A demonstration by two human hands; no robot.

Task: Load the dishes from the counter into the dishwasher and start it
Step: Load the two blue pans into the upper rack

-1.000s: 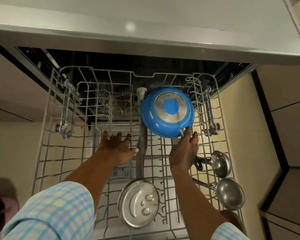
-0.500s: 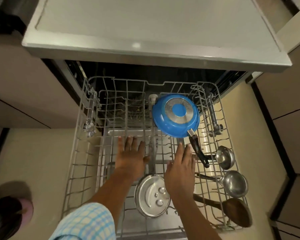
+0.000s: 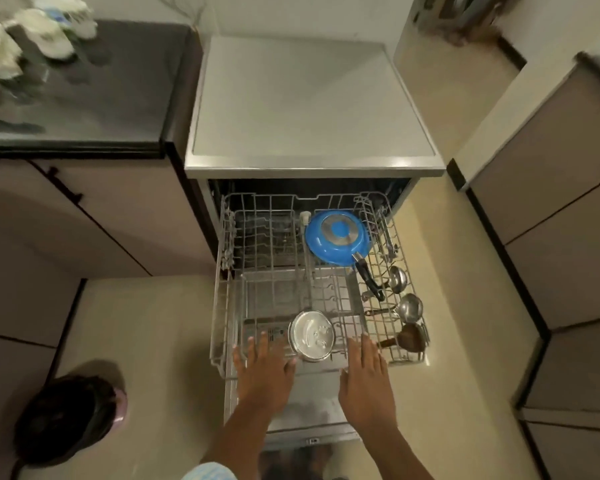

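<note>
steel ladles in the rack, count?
2, both at the right of the rack: one steel ladle beside the blue pan handle, the other nearer the front, next to the wooden spoon.

A blue pan [image 3: 338, 237] with a silver base and a black handle [image 3: 369, 280] is seen at the far edge of the pale grey wire rack [image 3: 219, 306]. Silver ladles [image 3: 410, 307] and a brown spoon [image 3: 411, 337] are ranged along its right edge. A sleeve [image 3: 208, 472] is checked light blue and white.
</note>
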